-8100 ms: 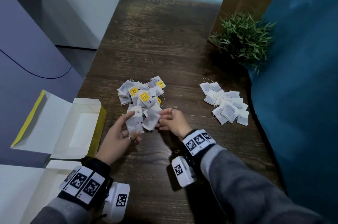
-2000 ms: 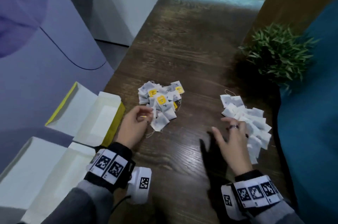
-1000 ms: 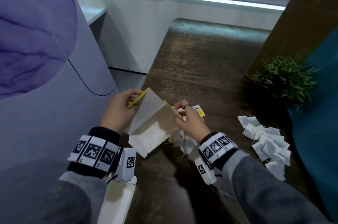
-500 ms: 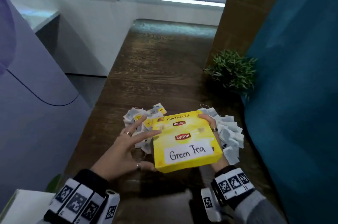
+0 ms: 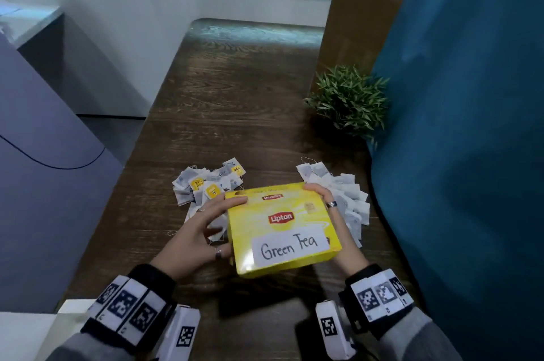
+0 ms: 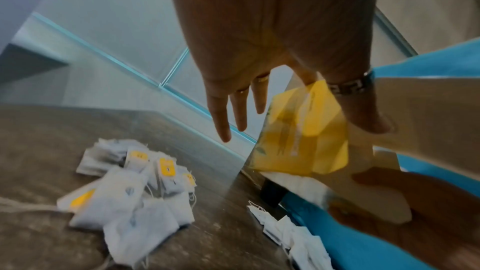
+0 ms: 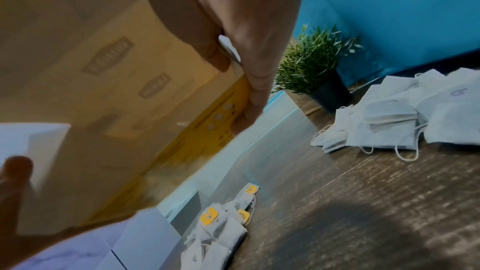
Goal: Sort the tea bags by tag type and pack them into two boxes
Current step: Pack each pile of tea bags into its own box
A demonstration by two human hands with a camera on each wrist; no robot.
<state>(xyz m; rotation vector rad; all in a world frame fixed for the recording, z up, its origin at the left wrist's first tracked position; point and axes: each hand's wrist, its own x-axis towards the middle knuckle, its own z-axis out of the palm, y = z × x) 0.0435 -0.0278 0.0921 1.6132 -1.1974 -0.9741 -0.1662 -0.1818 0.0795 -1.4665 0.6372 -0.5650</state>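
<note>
A yellow Lipton box (image 5: 282, 228) with a white "Green Tea" label is held closed, label up, just above the table (image 5: 235, 95) between two piles of tea bags. My right hand (image 5: 329, 207) grips its right side, fingers curled over the far corner (image 7: 249, 98) and thumb on the near face. My left hand (image 5: 206, 231) lies against the left side with straight fingers (image 6: 223, 114), index on the top edge. Bags with yellow tags (image 5: 206, 186) (image 6: 135, 188) (image 7: 221, 229) lie left of the box. Bags with white tags (image 5: 347, 195) (image 6: 291, 237) (image 7: 405, 118) lie right of it, partly hidden by my hand.
A small potted plant (image 5: 350, 101) stands at the table's right edge, behind the white-tag pile. A teal partition (image 5: 456, 154) runs along the right. A grey panel (image 5: 44, 184) flanks the left. A white box corner (image 5: 26, 334) shows at the lower left.
Both hands left the piles, lifted the open box from the left, and brought it closed between the piles. In the last half second my left index finger settled on its top edge.
</note>
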